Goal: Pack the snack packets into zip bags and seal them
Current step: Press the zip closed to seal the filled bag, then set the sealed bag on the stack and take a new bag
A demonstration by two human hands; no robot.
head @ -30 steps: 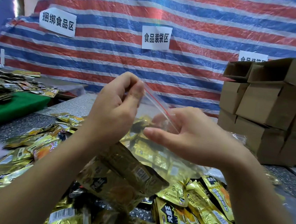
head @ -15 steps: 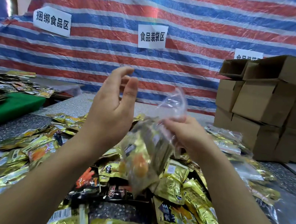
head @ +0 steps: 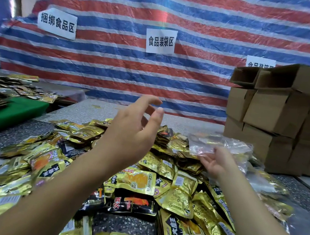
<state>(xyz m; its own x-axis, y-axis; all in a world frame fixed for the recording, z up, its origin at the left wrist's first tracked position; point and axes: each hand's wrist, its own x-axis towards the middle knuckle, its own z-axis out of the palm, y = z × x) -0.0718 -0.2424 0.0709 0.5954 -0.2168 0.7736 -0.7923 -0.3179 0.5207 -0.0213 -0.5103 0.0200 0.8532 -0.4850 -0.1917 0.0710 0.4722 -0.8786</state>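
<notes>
A heap of gold and black snack packets (head: 143, 181) covers the speckled table (head: 86, 112) in front of me. My left hand (head: 134, 128) hovers above the heap, fingers relaxed and apart, holding nothing. My right hand (head: 216, 162) is stretched out to the right with its palm up and fingers straight. A clear zip bag (head: 222, 145) with gold packets inside lies blurred just above those fingertips; whether it touches them I cannot tell.
Stacked cardboard boxes (head: 276, 118) stand at the right, close behind the bag. More filled clear bags (head: 265, 184) lie at the right of the heap. A green surface (head: 13, 110) with other packets sits at the left. A striped tarp (head: 198, 26) hangs behind.
My right hand has carried the filled bag from the middle out to the right and opened. My left hand let go of the bag's top and now hangs free.
</notes>
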